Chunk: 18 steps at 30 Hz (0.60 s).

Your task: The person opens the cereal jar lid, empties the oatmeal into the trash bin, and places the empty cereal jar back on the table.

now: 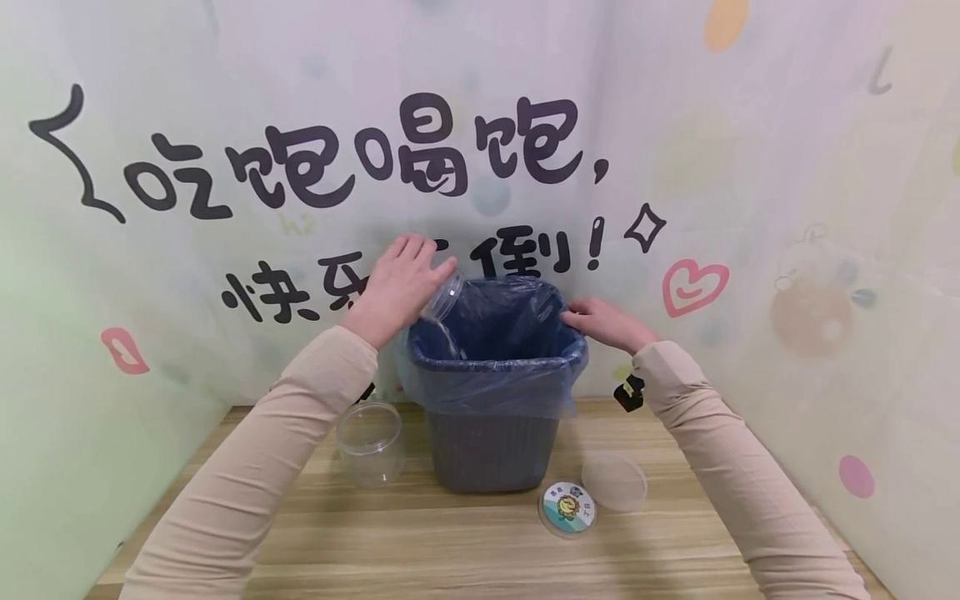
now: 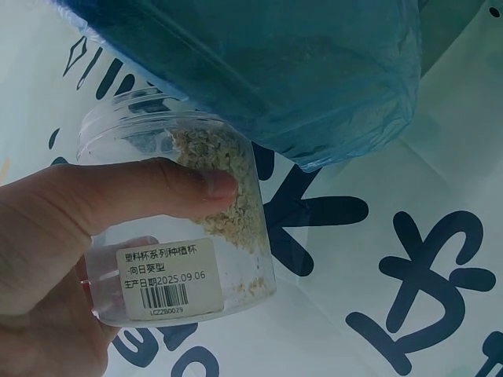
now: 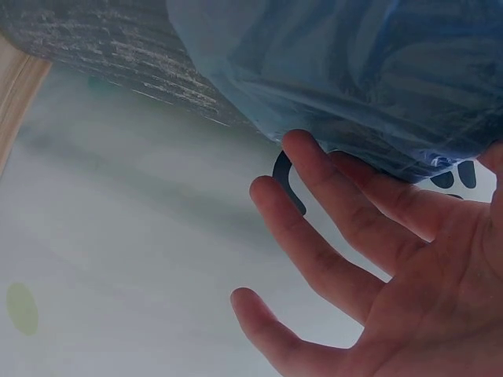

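My left hand (image 1: 401,283) grips a clear plastic jar (image 1: 448,293) tipped over the left side of a dark trash bin (image 1: 491,454). In the left wrist view, pale, coarse grains (image 2: 220,177) lie along one side of the jar, which bears a white barcode label (image 2: 170,279). A pale streak runs below its mouth inside the bin. A blue plastic bag (image 1: 487,392) lines the bin and folds over its rim. My right hand (image 1: 609,323) holds the bin's right rim through the bag; its other fingers (image 3: 314,255) spread outside, below the rim.
An uncapped clear jar (image 1: 371,446) stands on the wooden table (image 1: 420,550), left of the bin. To the bin's front right lie a round lid with a sunflower picture (image 1: 567,508) and a translucent disc (image 1: 615,482). A printed cloth wall (image 1: 480,50) rises close behind the bin.
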Tool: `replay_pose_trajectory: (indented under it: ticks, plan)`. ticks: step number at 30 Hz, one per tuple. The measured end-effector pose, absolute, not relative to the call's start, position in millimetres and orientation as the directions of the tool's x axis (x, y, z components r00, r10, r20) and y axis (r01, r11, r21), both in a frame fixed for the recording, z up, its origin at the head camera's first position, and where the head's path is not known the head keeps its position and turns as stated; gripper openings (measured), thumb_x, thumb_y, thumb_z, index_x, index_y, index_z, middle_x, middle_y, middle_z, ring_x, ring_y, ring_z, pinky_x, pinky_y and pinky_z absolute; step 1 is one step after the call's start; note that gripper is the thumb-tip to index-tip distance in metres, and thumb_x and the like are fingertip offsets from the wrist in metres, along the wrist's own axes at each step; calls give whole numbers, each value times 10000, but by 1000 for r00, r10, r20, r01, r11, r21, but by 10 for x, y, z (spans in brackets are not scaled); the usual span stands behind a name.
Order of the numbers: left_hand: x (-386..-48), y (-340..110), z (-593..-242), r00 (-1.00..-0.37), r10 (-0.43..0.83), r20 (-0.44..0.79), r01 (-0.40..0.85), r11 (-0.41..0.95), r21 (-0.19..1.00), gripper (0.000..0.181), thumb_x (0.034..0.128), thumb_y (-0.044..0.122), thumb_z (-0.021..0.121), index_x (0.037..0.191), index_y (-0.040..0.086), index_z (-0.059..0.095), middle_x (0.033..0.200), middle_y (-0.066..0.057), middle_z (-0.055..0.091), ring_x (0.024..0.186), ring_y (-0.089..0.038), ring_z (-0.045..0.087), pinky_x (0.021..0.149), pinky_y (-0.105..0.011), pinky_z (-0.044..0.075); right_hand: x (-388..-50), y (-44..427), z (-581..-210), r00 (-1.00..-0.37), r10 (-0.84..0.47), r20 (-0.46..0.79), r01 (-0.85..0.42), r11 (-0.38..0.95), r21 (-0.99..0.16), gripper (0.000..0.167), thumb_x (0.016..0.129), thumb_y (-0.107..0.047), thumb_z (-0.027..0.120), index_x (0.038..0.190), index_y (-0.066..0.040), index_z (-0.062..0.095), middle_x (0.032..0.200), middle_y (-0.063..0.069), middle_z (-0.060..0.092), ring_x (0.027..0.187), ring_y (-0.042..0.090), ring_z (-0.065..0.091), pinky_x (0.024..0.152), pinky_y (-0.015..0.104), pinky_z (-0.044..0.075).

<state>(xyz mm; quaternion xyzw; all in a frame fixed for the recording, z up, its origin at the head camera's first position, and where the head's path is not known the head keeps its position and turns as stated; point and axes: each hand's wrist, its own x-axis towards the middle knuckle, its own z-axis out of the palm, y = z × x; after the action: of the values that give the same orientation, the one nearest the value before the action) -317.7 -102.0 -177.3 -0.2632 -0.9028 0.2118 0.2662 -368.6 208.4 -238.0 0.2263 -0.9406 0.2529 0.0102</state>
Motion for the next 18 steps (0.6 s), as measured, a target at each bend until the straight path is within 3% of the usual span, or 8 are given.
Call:
replay_pose_trajectory:
  ticks: [18]
  plan:
    - [-3161, -1005, -1830, -665, 624, 409, 354, 747, -563, 580, 785, -11, 716, 1321, 102, 526, 1215, -217, 504, 1168, -386, 422, 1054, -446, 295, -3693, 2091, -2394, -892, -430, 141, -441, 757, -482, 343, 987, -245, 437, 1056, 27, 633, 965, 110, 631, 897, 261, 560, 841, 434, 444]
